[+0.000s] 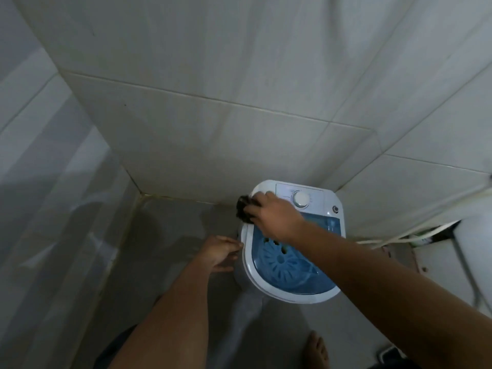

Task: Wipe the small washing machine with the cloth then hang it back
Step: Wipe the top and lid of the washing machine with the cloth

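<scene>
The small washing machine (266, 286) is white with a blue see-through lid and a round white dial (301, 199) on its far panel. It stands on the floor against the tiled wall. My right hand (277, 214) presses a dark bunched cloth (244, 210) onto the machine's far left top edge. My left hand (221, 253) rests against the machine's left rim, fingers curled at the edge, holding nothing else. The far left corner of the top is hidden under the cloth and hand.
Pale tiled walls (213, 115) close in behind and to the right. A shiny curtain (40, 209) hangs at the left. White hoses or cables (415, 230) run along the right wall. My bare foot (315, 347) is on the grey floor in front of the machine.
</scene>
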### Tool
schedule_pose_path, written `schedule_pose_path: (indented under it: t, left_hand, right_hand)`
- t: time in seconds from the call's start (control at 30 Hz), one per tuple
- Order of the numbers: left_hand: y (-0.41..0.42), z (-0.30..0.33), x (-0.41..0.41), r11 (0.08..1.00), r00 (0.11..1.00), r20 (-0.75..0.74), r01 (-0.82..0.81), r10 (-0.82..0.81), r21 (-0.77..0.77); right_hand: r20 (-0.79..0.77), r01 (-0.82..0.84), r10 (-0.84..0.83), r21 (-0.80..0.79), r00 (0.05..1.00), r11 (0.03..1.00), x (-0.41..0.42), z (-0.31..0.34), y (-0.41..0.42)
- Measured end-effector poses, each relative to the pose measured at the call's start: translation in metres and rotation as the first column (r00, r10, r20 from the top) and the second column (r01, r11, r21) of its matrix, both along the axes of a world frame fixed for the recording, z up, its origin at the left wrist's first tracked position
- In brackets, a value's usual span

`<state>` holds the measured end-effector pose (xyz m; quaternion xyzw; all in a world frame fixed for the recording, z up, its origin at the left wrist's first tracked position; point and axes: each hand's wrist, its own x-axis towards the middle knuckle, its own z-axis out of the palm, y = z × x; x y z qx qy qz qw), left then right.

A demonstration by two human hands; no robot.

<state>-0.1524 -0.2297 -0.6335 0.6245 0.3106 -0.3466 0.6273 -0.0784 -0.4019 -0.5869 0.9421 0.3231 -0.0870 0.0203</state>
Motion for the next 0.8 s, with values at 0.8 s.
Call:
schedule_pose_path:
  t: [0.8]
  left_hand:
    - [-0.014, 0.009, 0.002, 0.997, 1.000, 0.020, -0.021, 0.020, 0.076]
  right_hand:
    - [0.029, 0.197, -0.221, 0.347, 0.975, 0.917, -0.044, 0.004, -0.094]
